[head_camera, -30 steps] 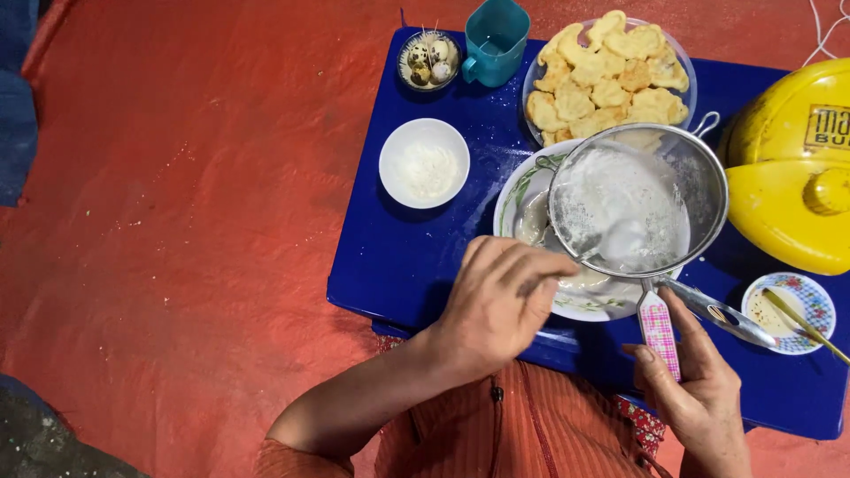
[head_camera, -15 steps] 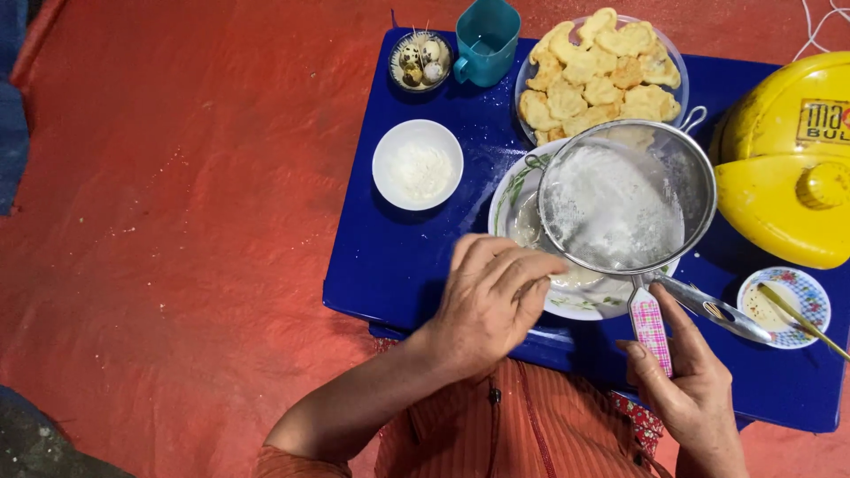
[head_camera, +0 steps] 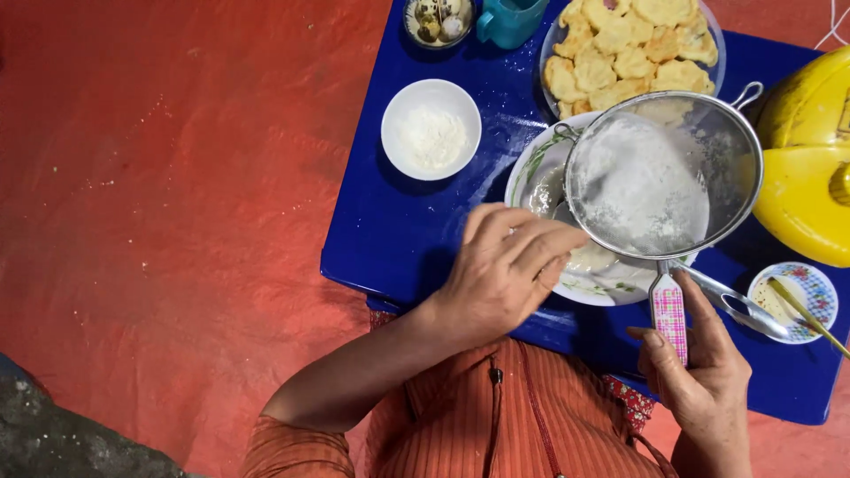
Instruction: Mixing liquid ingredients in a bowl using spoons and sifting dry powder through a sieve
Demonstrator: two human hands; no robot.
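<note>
A round wire-mesh sieve [head_camera: 664, 177], dusted with white flour, is being held level over a pale plate [head_camera: 602, 285] on a low blue table [head_camera: 398, 239]. Its pink patterned handle [head_camera: 669, 312] is being gripped by the right hand [head_camera: 699, 381], the fingers wrapped around it and the thumb lying alongside. The left hand [head_camera: 505, 265] is being kept just beside the sieve's rim, at the plate's near edge, with its fingers curled loosely inward and close together; whether anything is being pinched between them cannot be told. On the plate, beneath the mesh, pale pieces coated in flour are being partly hidden.

Beside the plate, 1 small white bowl [head_camera: 431, 129] of white powder is being shown on the table. At the far edge, a glass dish of golden fried pieces [head_camera: 624, 49] is being displayed, with a teal cup [head_camera: 512, 18] and a little bowl of speckled eggs [head_camera: 436, 19] near it. A yellow lidded pot [head_camera: 806, 168] is being seen at the table's right end, and a small patterned saucer [head_camera: 792, 301] with a stick across it is lying near the right hand, next to a metal utensil [head_camera: 735, 303]. The table is standing on a red floor [head_camera: 159, 221]. An orange striped garment [head_camera: 496, 416] is being worn by the person.
</note>
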